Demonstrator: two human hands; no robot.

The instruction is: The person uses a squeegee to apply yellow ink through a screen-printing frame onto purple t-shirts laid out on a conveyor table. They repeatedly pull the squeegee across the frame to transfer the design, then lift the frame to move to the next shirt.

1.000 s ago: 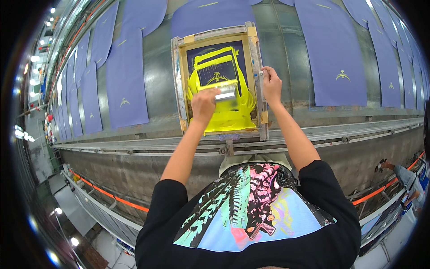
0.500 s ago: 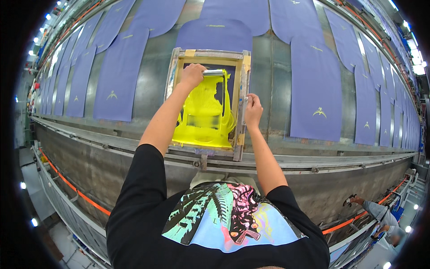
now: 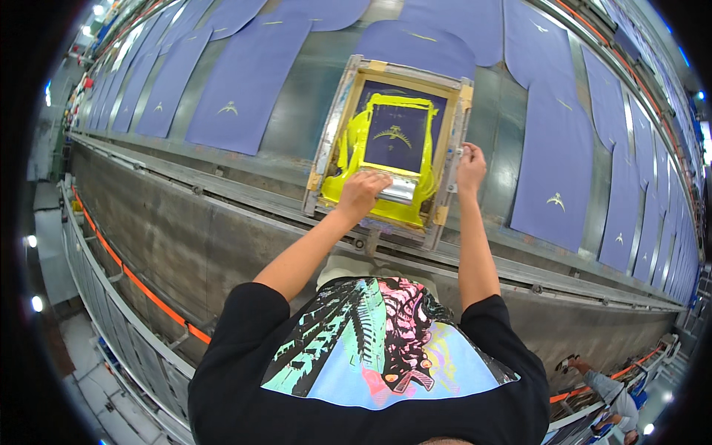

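Observation:
A metal-framed printing screen [image 3: 319,178] lies in front of me, with bright yellow ink [image 3: 397,211] around its dark centre [image 3: 393,115], where a small yellow arched emblem shows. My left hand [image 3: 361,193] grips a silver squeegee [image 3: 397,190] low on the screen, just below that dark area. My right hand [image 3: 471,169] has its fingers closed on the frame's right edge, level with the middle of the screen.
Rows of blue-purple panels [image 3: 245,89] with small yellow emblems lie on a long metal table [image 3: 497,111]. A rail [image 3: 541,278] runs along the near side. An orange strip [image 3: 141,282] follows a lower railing. A co-worker [image 3: 615,400] is at lower right.
Half a second ago the squeegee was at the screen's top over yellow ink; my left hand has drawn it toward me, exposing the dark centre. The view has turned slightly.

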